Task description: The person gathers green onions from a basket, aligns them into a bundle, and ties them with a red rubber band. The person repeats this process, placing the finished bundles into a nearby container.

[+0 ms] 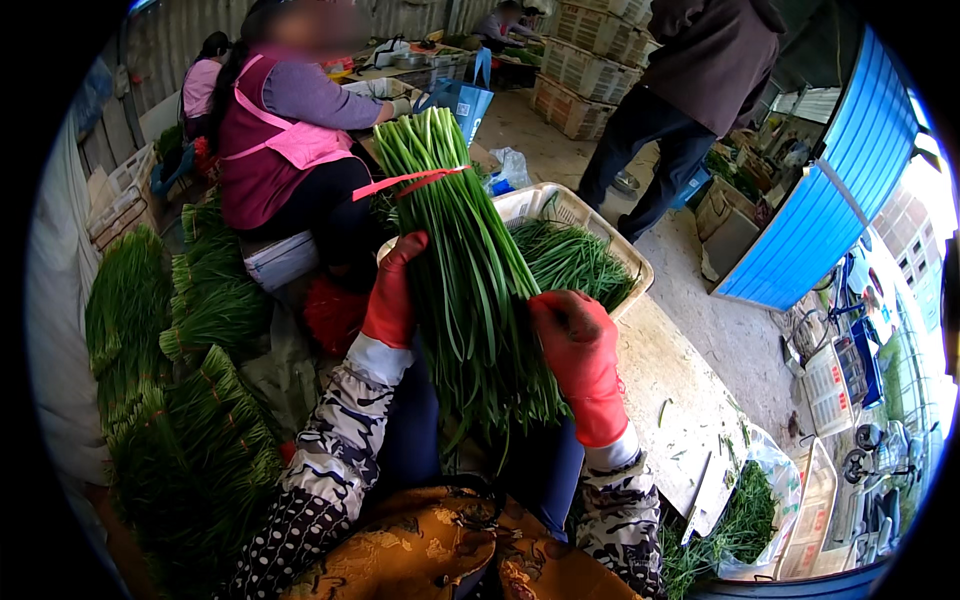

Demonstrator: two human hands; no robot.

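Observation:
My left hand [397, 289], in a red rubber glove, grips a thick bunch of garlic chives [472, 285] from its left side, thumb across the front. The pale cut ends point up and away, and the green leaf tips hang towards my lap. A red tie [412, 181] circles the upper part of the bunch, one loose end sticking out to the left. Also red-gloved, my right hand [581, 352] has its fingers curled together against the leaves at the bunch's right edge. Its fingertips are partly hidden.
Beyond the bunch stands a plastic crate [637, 277] of loose chives. A knife [701, 495] lies on the board [660, 382] at right, beside a plastic bag [776, 480] of trimmings. Tied bunches [202, 427] are piled at left. A seated co-worker [292, 142] and a standing person [675, 97] are ahead.

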